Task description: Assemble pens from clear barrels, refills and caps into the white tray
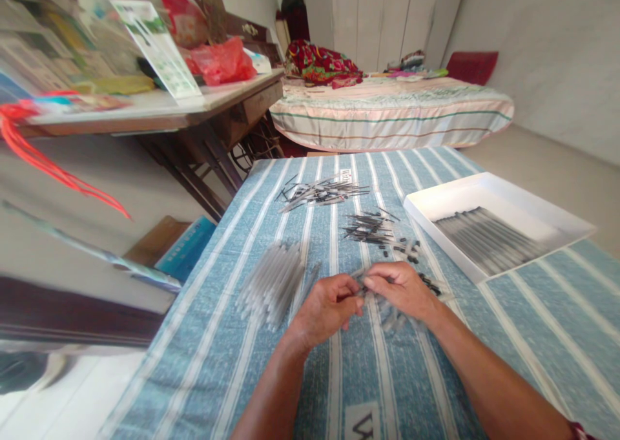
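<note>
My left hand point(332, 304) and my right hand point(400, 288) meet above the striped cloth, fingers curled in a pinch. A small greyish piece shows between the fingertips, too blurred to name. Left of my left hand lies a stack of grey, translucent pen barrels point(274, 278). Beyond my hands are a pile of thin dark pen refills point(371, 227) and some small black and clear pieces point(409, 249). More clear pieces point(394, 317) lie partly hidden under my right hand and wrist.
A white open box point(445, 201) at the right holds a row of grey pens point(489, 236). Farther back on the blue striped tablecloth point(203, 336) lies a mixed pile of thin parts point(322, 191). A cluttered desk point(232, 101) stands left, a bed point(387, 114) behind.
</note>
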{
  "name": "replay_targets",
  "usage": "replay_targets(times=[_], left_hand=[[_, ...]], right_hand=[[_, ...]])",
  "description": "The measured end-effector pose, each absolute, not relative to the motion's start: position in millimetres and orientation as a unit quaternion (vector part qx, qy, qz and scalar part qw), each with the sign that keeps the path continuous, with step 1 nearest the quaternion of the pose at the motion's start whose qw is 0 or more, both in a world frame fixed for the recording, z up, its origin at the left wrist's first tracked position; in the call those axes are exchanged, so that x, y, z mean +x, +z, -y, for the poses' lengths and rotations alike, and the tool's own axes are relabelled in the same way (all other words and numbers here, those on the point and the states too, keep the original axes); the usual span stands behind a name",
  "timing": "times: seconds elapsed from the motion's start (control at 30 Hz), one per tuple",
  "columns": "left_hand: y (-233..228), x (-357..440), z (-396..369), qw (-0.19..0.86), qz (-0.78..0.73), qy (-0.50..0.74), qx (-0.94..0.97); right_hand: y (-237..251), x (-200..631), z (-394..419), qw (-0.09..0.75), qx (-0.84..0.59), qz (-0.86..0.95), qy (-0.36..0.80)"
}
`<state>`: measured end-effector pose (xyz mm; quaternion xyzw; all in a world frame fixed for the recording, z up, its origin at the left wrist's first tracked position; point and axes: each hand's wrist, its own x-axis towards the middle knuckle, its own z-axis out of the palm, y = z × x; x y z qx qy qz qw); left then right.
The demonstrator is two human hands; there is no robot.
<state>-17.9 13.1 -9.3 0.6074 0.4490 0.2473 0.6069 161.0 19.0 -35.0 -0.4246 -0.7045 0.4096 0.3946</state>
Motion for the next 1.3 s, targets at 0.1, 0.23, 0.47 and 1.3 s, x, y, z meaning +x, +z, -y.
replay_targets(times=[0.1,0.23,0.47,1.3], left_hand=[[-9.2,-18.2,-13.3,0.606,-0.448,0.246,0.61],[-9.3,-18.2,-13.4,0.611,-0.443,0.245,0.609],[-11.5,-18.9,-12.7,0.607,-0.444,0.248,0.611],[-12.9,-17.3,-13.4,0.592,-0.448,0.262,0.617]], right_hand=[[-35.9,160.6,-19.0,0.395,-0.411,0.707,0.419],[-38.1,159.7,-19.8,0.383,-0.412,0.729,0.391],[-34.4,159.0,-19.0,0.399,-0.403,0.718,0.405],[-32.6,160.0,-20.8,0.404,-0.377,0.742,0.38]])
